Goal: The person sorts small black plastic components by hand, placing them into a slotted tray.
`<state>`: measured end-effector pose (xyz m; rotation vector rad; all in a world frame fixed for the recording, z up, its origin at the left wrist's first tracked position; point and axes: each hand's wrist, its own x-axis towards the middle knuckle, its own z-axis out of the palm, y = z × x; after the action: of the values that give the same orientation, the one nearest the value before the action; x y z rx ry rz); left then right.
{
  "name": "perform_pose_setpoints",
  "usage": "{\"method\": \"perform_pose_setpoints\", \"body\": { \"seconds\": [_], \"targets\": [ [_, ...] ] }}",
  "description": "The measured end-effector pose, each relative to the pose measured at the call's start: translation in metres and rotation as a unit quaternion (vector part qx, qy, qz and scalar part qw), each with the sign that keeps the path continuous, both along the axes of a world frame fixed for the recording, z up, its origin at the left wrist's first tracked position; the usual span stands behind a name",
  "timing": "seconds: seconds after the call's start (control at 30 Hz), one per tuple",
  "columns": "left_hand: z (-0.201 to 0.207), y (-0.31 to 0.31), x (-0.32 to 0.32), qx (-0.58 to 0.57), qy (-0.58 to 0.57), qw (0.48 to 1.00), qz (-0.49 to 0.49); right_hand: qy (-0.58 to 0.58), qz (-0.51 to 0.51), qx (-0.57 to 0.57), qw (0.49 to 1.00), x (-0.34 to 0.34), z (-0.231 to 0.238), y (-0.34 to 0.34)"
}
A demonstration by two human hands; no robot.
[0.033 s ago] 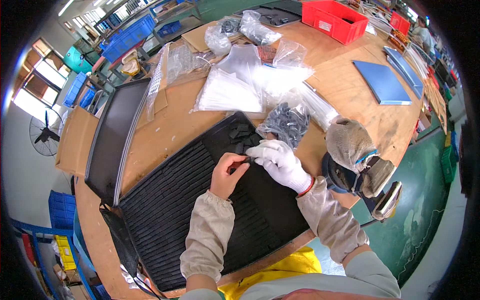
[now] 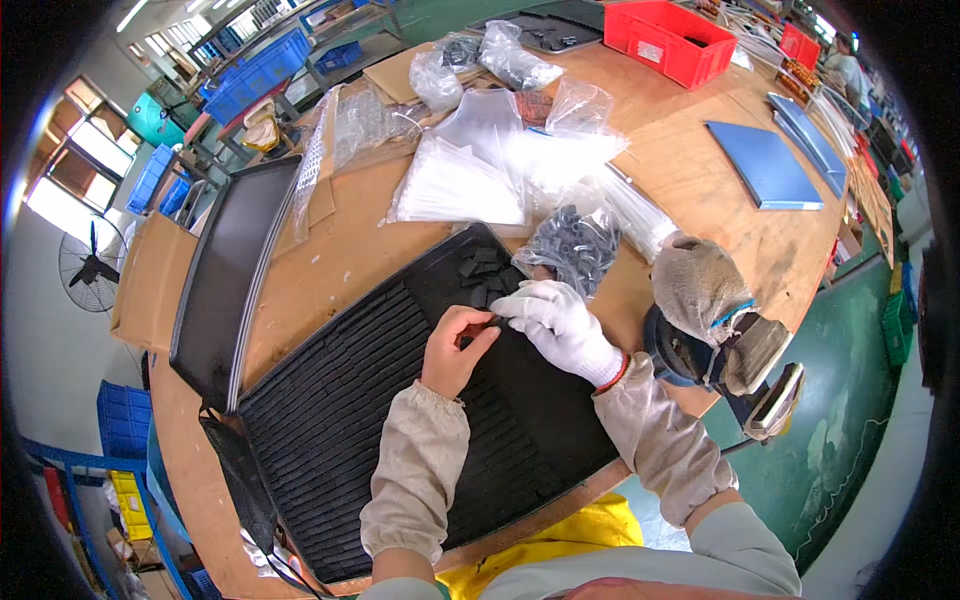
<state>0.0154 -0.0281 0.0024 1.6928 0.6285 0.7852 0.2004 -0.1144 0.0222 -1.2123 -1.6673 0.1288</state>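
We judge the black tray [image 2: 568, 412] part-filled, black rows [image 2: 340, 400] laid toward 9 o'clock, 3 o'clock bare, loose pieces [image 2: 484, 268] at 12; left hand [image 2: 455, 350] pinches a small black piece [image 2: 498, 321] toward 1, gloved right hand [image 2: 558, 328] curled, grip hidden.

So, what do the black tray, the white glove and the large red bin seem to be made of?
Black tray: probably plastic, matte; smooth, thin-rimmed.
White glove: likely knitted cotton, dull; soft folds, red cuff edge.
Large red bin: apparently rigid plastic, slightly glossy; evenly coloured walls.
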Motion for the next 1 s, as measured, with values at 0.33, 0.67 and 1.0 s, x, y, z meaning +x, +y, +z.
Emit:
{"method": "perform_pose_setpoints", "body": {
  "seconds": [0.33,0.67,1.0],
  "targets": [
    [-0.001,-0.001,0.001,-0.025,-0.002,0.999,-0.025,0.023,-0.045,0.022,0.998,-0.002,0.001,0.001],
    [0.014,0.008,-0.004,0.206,0.044,0.972,0.1,-0.026,-0.075,0.015,0.997,-0.005,0.015,-0.005],
    [0.016,0.022,-0.031,0.33,0.318,0.87,0.182,0.0,-0.156,0.014,0.988,-0.002,-0.004,-0.003]
  ]
}}
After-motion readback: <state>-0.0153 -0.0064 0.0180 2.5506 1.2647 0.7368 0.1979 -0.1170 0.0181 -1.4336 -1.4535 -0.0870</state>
